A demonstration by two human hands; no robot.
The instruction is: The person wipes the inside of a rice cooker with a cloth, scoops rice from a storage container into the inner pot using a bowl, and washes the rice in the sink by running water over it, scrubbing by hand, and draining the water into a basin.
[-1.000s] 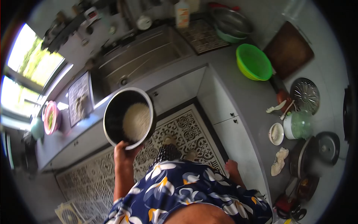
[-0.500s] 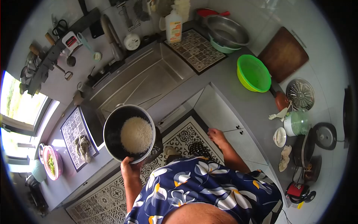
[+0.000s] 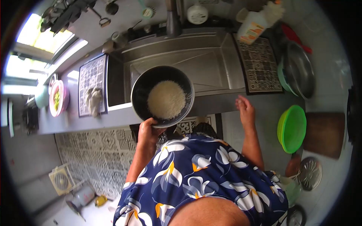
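Observation:
My left hand (image 3: 148, 130) grips the near rim of a dark-lined cooking pot (image 3: 141, 88), thumb over the edge. Inside, white rice grains (image 3: 166, 100) lie across the bottom; whether there is water with them I cannot tell. The pot is tilted toward me, above the counter's front edge and before the steel sink (image 3: 181, 62). To the right, my right hand (image 3: 246, 107) hovers by the counter edge with loosely bent fingers and nothing in it.
A patterned mat with a rumpled cloth (image 3: 93, 101) and a pink basket (image 3: 59, 98) lie left of the sink. On the right are another mat (image 3: 260, 66), a soap bottle (image 3: 252, 28), a steel bowl (image 3: 299, 71), a green basin (image 3: 294, 129) and a cutting board (image 3: 324, 133).
My view has turned toward the sink. The pot of rice has come in front of the sink in my left hand, and my right hand has risen toward the counter edge.

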